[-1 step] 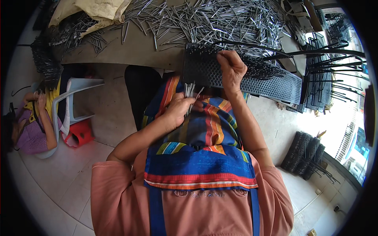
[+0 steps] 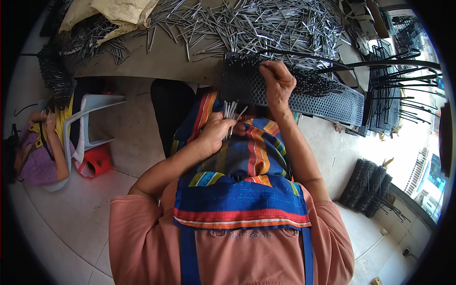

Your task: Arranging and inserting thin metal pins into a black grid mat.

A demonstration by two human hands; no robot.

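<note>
The perforated tray point(image 2: 327, 104) extended left to right, closer to the right hand point(image 2: 280, 83), whose fingers were pinched, contents indeterminable. The left hand point(image 2: 216, 130) gripped metal rods point(image 2: 229, 110) at the tray's near-left side.

The flat grey-brown surface point(image 2: 142, 66) is carrying a wide, tangled heap of thin silvery metal rods point(image 2: 270, 26). A crumpled tan sheet point(image 2: 121, 12) is lying over the heap's left end. A long dark tray with honeycomb holes point(image 2: 327, 103) is sitting along the front edge. On the pale tiled floor point(image 2: 133, 147), a hollow red plastic object point(image 2: 99, 160) and a black wire bundle point(image 2: 361, 185) are resting.
</note>
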